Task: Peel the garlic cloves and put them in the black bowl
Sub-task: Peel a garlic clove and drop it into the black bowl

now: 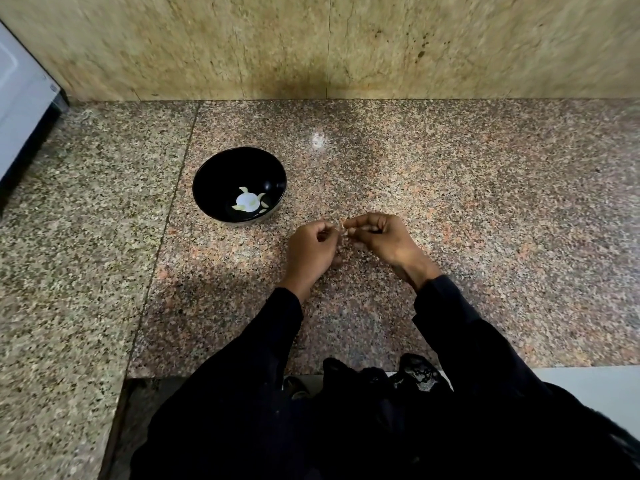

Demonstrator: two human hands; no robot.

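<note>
Black bowl; pale cloves; speckled pink-grey counter; black sleeves

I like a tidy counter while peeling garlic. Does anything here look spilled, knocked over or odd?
Nothing stands out. The black bowl sits upright on the granite counter with peeled cloves inside it. The left hand and right hand pinch a small clove between them.

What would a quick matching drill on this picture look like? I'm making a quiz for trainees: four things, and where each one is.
Things:
1. black bowl
2. peeled garlic cloves
3. garlic clove
4. white appliance

Places:
A. pinched between both hands
B. far left edge, by the wall
C. on the counter, left of the hands
D. at the bowl's bottom

Pairs: 1-C, 2-D, 3-A, 4-B
</note>
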